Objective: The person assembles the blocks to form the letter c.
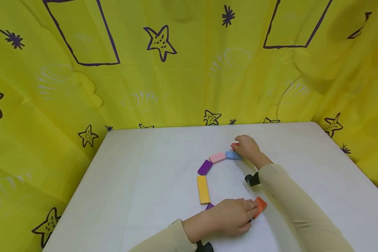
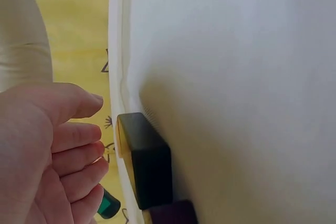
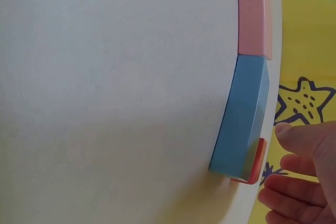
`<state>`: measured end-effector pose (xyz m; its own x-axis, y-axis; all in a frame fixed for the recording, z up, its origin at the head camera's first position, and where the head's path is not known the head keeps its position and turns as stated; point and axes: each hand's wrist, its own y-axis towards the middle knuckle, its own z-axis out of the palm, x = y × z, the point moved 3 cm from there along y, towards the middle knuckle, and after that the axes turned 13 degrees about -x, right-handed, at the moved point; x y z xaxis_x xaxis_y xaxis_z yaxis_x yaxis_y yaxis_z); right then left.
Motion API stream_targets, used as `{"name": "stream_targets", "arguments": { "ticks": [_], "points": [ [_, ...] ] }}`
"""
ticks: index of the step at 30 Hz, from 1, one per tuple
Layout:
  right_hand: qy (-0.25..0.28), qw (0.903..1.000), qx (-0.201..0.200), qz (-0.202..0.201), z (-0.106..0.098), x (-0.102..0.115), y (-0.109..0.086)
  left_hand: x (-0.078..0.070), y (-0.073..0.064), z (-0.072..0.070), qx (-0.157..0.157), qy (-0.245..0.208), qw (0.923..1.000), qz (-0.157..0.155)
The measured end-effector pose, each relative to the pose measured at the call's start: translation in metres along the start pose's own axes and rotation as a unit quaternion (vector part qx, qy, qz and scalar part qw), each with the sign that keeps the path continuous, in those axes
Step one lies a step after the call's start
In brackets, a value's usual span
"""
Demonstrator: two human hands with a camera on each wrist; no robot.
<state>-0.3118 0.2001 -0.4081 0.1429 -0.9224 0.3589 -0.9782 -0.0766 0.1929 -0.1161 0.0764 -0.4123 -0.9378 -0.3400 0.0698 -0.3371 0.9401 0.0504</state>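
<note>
In the head view my left hand [image 1: 233,217] lies low over the front of a curved row of blocks, fingertips right at an orange block [image 1: 260,207]. The left wrist view shows its fingers loosely bent beside a dark block [image 2: 152,166], with a dark purple block [image 2: 173,213] below that. My right hand [image 1: 250,148] is at the row's far end, its fingertips about a small red block [image 1: 235,144]. In the right wrist view the red block [image 3: 257,163] sits behind the end of a blue block [image 3: 239,119], with a gap between it and the thumb and fingers.
The row continues leftward with a pink block [image 1: 217,158], a purple block [image 1: 205,167], a yellow block [image 1: 203,189] and another purple block [image 1: 209,206] partly hidden by the left hand. They lie on a white table [image 1: 157,175]. A yellow patterned curtain [image 1: 182,80] hangs behind.
</note>
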Motion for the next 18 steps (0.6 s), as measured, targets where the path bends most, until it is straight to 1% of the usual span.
{"name": "stream_targets", "arguments": {
  "ticks": [3,7,11,14,18],
  "points": [
    [-0.005,0.9999,-0.005,-0.013,0.0005,0.0022,0.0006,-0.0019,-0.0003,0.0017,0.007,0.006,0.9999,0.004],
    [-0.001,0.9999,0.000,-0.014,0.0019,0.0019,0.0015,-0.0027,0.0007,0.0043,0.019,0.012,0.9997,0.005],
    [0.001,1.0000,0.009,-0.003,0.0044,0.0017,0.0022,-0.0025,0.0011,0.0059,0.018,0.021,0.9996,0.005],
    [-0.004,0.9998,0.014,0.009,0.0059,0.0017,0.0024,-0.0020,0.0015,0.0073,0.022,0.019,0.9996,0.003],
    [-0.012,0.9998,0.010,0.012,0.0065,0.0007,0.0027,-0.0019,0.0019,0.0084,0.029,0.013,0.9995,-0.001]
  ]
}}
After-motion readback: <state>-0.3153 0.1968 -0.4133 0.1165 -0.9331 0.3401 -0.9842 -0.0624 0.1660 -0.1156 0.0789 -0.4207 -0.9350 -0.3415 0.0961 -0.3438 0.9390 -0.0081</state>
